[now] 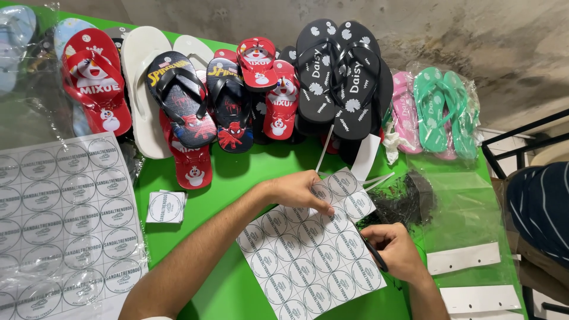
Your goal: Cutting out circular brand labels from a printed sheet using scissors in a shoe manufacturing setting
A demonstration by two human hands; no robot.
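1. Green table [207,195] carries everything I see from the head view; my left hand [296,191] and right hand [394,249] both work at a sticker sheet [311,249] lying on it

2. Left fingers [323,204] lie nearly flat, loosely spread, their tips pressing on the sheet near its far edge; they clasp nothing

3. Right fingers [373,234] are curled shut around a dark tool [374,255], whose tip touches the sheet's right edge; I cannot tell what kind of tool it is

4. Between the two sets of fingertips runs the sheet's far right corner, printed with rows of round stickers; the rest of the sheet stretches back toward my wrists, tilted on the table

5. Just beyond the left fingertips, white strips [364,155] stick out from under black flip-flops [341,77]

6. Just beyond the right fingers sits a dark crumpled heap [406,198]; I cannot make out what it is. To their outer side lie clear bags [468,237] with white header strips

7. Well away past the left forearm lies a small stack of cut stickers [166,206], and further out a second large sticker sheet [65,219] in clear wrap

8. Far from both hands, along the table's back edge, stand rows of flip-flops: red ones [95,83], dark cartoon-printed ones [204,104], a pink pair [406,115] and a green pair [444,109] in wrap

9. A person's striped sleeve [542,204] shows at the right edge, apart from my hands
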